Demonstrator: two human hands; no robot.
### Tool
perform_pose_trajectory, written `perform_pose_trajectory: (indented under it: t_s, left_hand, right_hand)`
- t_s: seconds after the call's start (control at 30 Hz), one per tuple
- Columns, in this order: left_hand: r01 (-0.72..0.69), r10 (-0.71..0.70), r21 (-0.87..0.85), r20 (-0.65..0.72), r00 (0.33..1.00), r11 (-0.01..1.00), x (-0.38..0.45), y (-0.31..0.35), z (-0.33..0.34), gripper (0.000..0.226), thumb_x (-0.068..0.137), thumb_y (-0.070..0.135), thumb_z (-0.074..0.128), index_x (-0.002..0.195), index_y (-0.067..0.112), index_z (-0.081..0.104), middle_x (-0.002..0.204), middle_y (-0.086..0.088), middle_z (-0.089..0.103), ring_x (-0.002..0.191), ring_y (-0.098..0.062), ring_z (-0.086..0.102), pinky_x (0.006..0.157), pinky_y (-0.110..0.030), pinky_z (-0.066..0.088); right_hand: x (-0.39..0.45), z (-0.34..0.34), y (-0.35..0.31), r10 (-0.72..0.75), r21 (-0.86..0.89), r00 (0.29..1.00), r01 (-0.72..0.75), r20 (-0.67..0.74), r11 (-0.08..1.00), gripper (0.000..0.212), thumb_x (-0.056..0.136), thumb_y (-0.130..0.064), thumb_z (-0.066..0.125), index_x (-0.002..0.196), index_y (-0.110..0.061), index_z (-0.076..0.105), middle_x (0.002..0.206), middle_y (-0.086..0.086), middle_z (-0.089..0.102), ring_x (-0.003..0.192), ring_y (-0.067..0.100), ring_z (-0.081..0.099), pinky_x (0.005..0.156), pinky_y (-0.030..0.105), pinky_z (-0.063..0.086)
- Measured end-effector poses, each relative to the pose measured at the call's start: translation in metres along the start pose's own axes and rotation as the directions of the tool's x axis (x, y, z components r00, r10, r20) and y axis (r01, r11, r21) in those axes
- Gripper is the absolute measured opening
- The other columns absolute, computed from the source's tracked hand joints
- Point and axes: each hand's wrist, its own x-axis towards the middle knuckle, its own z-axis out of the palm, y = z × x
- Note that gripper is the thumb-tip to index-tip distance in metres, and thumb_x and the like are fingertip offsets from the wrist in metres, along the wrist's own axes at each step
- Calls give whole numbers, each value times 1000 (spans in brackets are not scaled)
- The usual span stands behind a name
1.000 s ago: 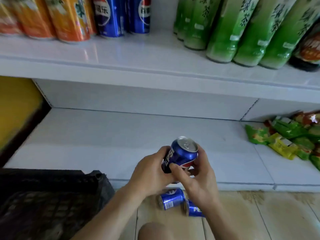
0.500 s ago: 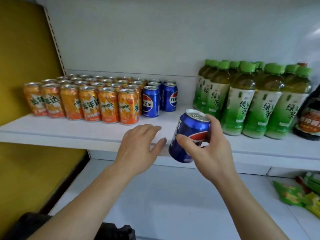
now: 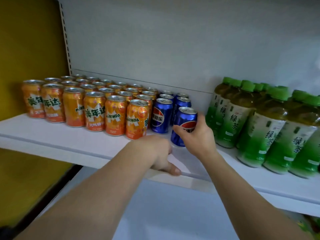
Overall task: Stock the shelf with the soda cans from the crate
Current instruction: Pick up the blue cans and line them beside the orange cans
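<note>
The person's right hand (image 3: 197,135) is wrapping its fingers and thumb around the middle of a blue aluminium soda can (image 3: 184,126), which is standing upright, or very nearly so, on the white shelf board (image 3: 72,141), at the front of the right-hand blue row. A sealed can like this is probably moderately heavy, with a thin, smooth wall that dents under a hard squeeze, so a mid-body grip looks safest. The left hand (image 3: 155,153) is resting on the shelf's front lip with its fingers curled over the edge, holding nothing else. Another blue cola can (image 3: 160,116) is standing just beside it on the left, next to a block of orange soda cans (image 3: 97,110). Green-capped tea bottles (image 3: 259,122) are crowding close on the right, leaving a narrow slot for the hand.
</note>
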Motion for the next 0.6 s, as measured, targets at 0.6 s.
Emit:
perform_pose_trajectory:
  t_s: [0.6]
  left_hand:
    - [19,-18,-23,39,999,1000,14,4,-12,57,76,70,69,75,15,55,78,-1,58,74,-20,54,62,-34,42]
  right_hand:
    - [45,31,9,56,-41,995,-53,77,998,93,85,-42,75,153,-20,16,138,11,56,119,33,59,93,42,51]
